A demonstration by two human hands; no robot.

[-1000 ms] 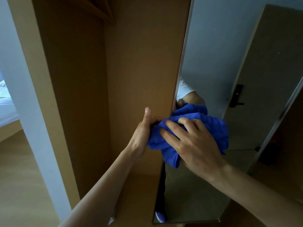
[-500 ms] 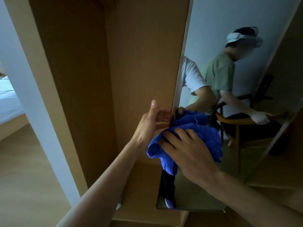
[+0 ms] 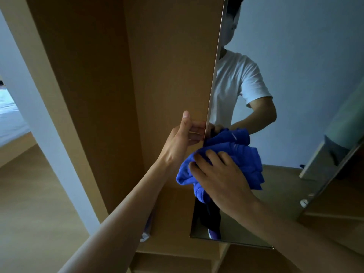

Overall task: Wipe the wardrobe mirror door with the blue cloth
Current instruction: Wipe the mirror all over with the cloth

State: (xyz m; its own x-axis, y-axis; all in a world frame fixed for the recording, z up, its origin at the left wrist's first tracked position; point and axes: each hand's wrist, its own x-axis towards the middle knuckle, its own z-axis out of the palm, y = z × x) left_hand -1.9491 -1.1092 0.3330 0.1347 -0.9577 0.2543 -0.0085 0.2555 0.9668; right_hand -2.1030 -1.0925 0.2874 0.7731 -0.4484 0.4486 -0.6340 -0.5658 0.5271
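Wardrobe: light wood, one tall compartment open to view, bare side and back panels, a base panel at the bottom; low inside, behind the left forearm, a small pale and violet scrap, too hidden to identify. Door: mirror-faced, swung out on the right of the compartment, with its thin left edge toward the camera; reflecting a torso in a white T-shirt, a blue-grey wall, dark trousers and a violet shoe near the bottom edge. Floor: pale wood, left of the wardrobe. Bed: white bedding on a wooden base, at the far left edge. Cloth: blue, bunched, against the glass just beside the door's left edge, at about mid-height. Right hand: laid over the cloth, fingers bent into the folds, clamped on it and pressing it to the mirror. Left hand: fingers wrapped round the door's left edge, thumb pointing up on the near side, gripping. Against half a second ago: same holds on door and cloth; seated figure in green and wooden chair gone from the reflection, only a green strip left at the right edge; more of the white T-shirt mirrored.
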